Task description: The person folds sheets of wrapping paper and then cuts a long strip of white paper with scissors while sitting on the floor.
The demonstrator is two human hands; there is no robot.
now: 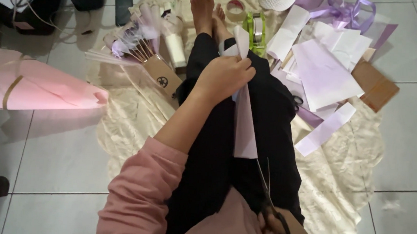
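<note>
Paper strip (244,124) pinched in L hand (223,78); R hand (279,227) grips scissors (267,195).

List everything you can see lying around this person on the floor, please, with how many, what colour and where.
paper strip: one, pale lilac-white, along the lap, pinched at its top
scissors: one pair, dark handles, bottom right
paper sheets: a loose pile, white and lilac, upper right
ribbon: one tangle, purple, top right
tape dispenser: one, green, beside the feet
pink wrapping paper: one folded bundle, left
brown cardboard: one or two pieces, right
cream cloth: one, spread over the tiled floor
left hand: grips the strip
right hand: holds the scissors
</note>
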